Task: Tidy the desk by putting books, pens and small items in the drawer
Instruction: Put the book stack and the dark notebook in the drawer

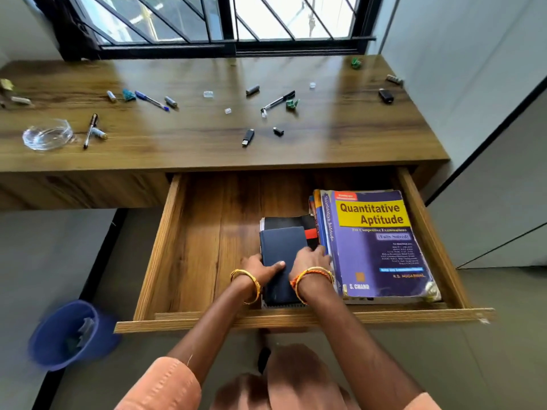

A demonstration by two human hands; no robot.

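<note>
We read "Quantitative Aptitude" on the purple book, "S. Chand" near its foot, author line perhaps "Aggarwal", smaller print illegible.

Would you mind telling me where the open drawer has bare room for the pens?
The drawer floor is bare from its left wall across to the dark notebook both hands hold. The right side is crowded: the Quantitative Aptitude book stack fills it to the right wall.
</note>
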